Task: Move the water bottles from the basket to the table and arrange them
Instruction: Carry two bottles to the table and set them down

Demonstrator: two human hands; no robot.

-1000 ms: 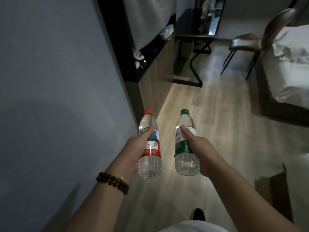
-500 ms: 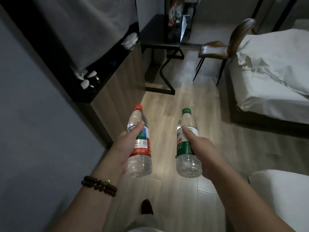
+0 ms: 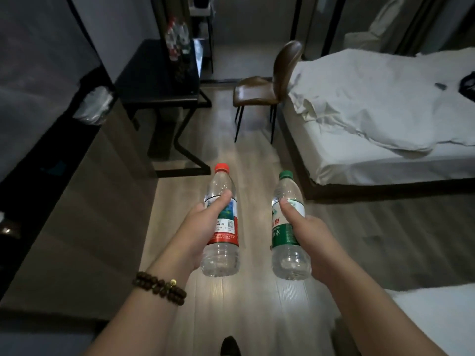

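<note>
Table [image 3: 154,80], black, nearer now at eleven o'clock; left hand [image 3: 198,232] grips ribbed clear red-capped bottle [image 3: 221,256], right hand [image 3: 312,237] grips green-capped bottle [image 3: 288,259].

Bare floor [image 3: 253,160] runs ahead between cabinet [image 3: 102,191] and bed [image 3: 380,160]; table [image 3: 159,80] and chair [image 3: 257,92] seemingly narrow the far end.

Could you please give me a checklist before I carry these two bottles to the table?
1. Left hand grips the red-capped clear plastic bottle: ok.
2. Right hand grips the green-capped clear plastic bottle: ok.
3. Red cap and green cap on: ok.
4. Wooden floor towards the black table: ok, nothing in the way; brown chair stands aside.
5. Room on the table: ok, near part bare; other bottles at its far end.
6. Bottles left in the basket: cannot tell, not in view.
</note>
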